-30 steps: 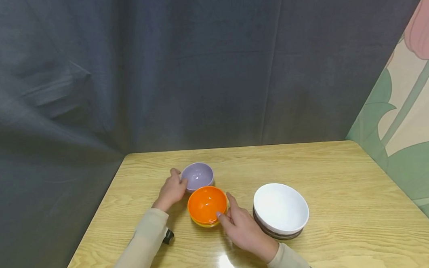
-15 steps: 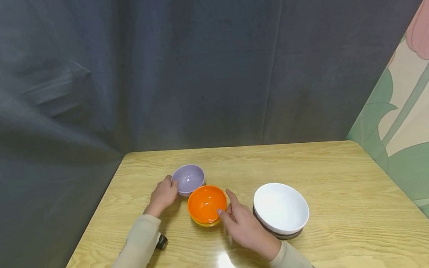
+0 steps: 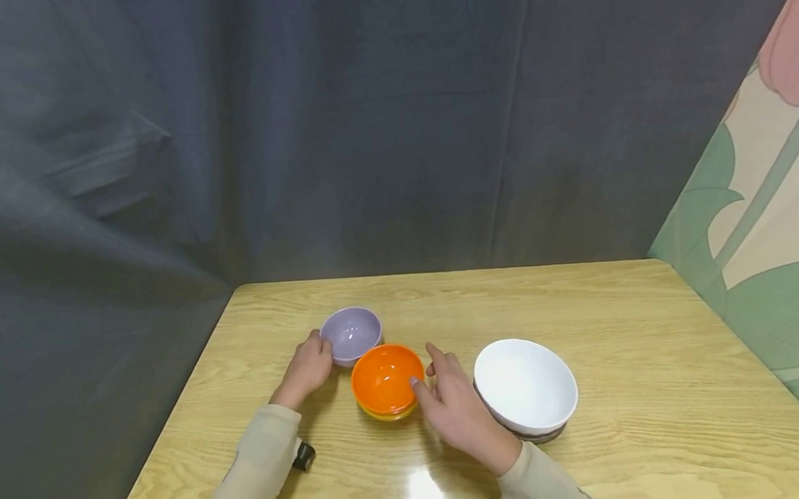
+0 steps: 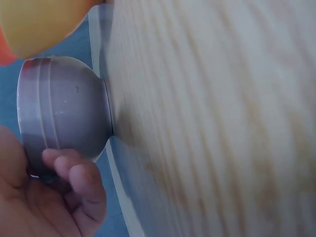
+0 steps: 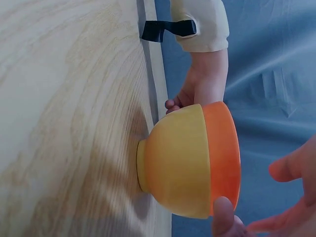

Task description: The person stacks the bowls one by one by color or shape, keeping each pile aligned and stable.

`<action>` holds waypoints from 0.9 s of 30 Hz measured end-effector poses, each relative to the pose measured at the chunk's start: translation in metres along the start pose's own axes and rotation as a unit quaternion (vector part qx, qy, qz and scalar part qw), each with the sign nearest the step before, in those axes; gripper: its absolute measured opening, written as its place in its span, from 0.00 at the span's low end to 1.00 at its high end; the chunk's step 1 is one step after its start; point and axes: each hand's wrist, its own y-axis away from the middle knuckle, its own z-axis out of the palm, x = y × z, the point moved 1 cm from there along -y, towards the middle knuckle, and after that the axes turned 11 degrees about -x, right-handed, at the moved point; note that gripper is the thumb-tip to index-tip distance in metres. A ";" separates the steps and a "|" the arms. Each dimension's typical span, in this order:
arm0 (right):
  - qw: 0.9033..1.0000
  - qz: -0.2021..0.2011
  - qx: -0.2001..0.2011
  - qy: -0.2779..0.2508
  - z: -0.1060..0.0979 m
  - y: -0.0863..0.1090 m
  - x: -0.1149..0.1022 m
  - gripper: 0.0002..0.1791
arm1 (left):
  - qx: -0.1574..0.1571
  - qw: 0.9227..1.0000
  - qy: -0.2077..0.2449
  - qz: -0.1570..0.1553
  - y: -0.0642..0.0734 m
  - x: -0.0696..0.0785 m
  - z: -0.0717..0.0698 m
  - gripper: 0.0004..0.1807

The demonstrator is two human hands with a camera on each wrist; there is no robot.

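Observation:
A purple bowl (image 3: pixel 351 333) stands upright on the table at the left back. My left hand (image 3: pixel 307 367) pinches its left rim; in the left wrist view the curled fingers (image 4: pixel 74 170) lie against its outer wall. In front and slightly right, an orange bowl (image 3: pixel 387 378) sits nested in a yellow bowl (image 5: pixel 175 163). My right hand (image 3: pixel 458 405) is at the right side of this pair, thumb and fingers spread. In the right wrist view one fingertip overlaps the rim, and I cannot tell whether it touches; the thumb is apart from it.
To the right of my right hand, a white bowl (image 3: pixel 527 386) rests in a dark bowl (image 3: pixel 548 435), mostly hidden. A dark grey curtain (image 3: pixel 393 129) hangs behind the wooden table (image 3: pixel 649 357). A black strap piece (image 5: pixel 168 30) shows at the left sleeve.
My left hand has moved the purple bowl a little left, and it then stayed there. My right thumb has drawn back from the orange bowl's rim, and the fingers have spread.

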 end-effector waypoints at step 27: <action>1.000 0.010 -0.015 -0.003 -0.001 -0.002 0.002 0.35 | 0.037 0.999 -0.036 0.014 0.007 0.000 -0.001 0.23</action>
